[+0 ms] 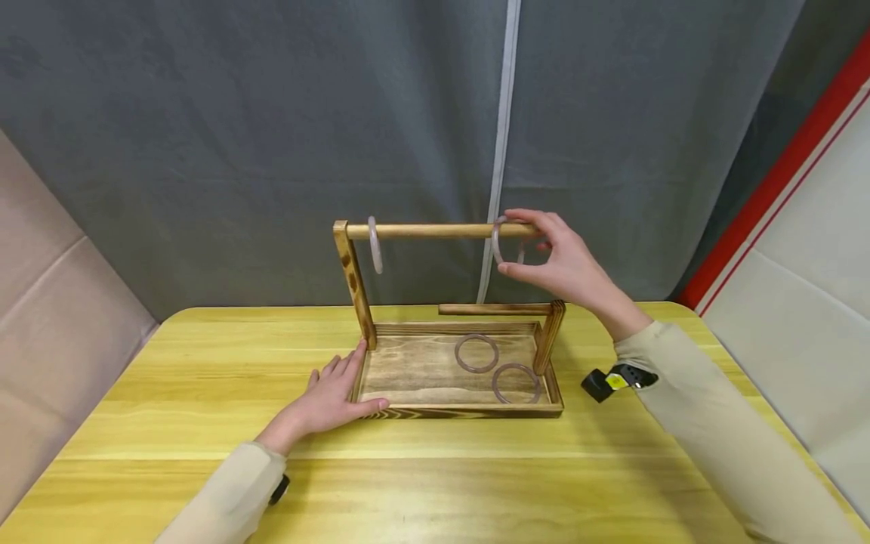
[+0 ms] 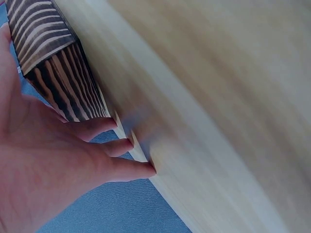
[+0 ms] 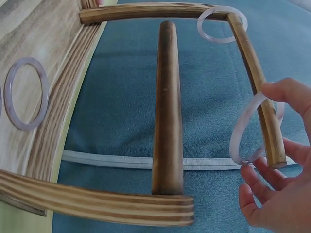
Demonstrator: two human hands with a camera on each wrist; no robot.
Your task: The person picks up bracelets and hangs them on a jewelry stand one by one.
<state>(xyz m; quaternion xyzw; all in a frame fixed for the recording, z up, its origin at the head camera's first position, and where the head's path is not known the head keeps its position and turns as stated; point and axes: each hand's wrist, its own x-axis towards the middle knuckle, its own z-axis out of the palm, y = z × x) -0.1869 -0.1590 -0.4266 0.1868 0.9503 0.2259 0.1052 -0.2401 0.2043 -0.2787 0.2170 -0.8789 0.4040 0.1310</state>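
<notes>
A wooden bangle stand has an upper bar (image 1: 435,231), a lower bar (image 1: 496,309) and a tray base (image 1: 462,412). My right hand (image 1: 571,261) pinches a pale, translucent bangle (image 3: 237,133) between thumb and fingers. In the right wrist view that bangle encircles the upper bar close to its free end. Another pale bangle (image 1: 375,249) hangs on the same bar near the left post (image 1: 355,283). Two more bangles, one farther back (image 1: 457,353) and one nearer (image 1: 495,385), lie flat in the tray. My left hand (image 1: 333,393) rests against the tray's left end, fingers extended.
The stand sits on a yellow wood-grain table (image 1: 435,476). Behind it hangs a grey curtain (image 1: 272,151) with a pale vertical strip (image 1: 503,113). The short right post (image 1: 549,338) carries the lower bar beneath my right hand. Padded panels flank both sides.
</notes>
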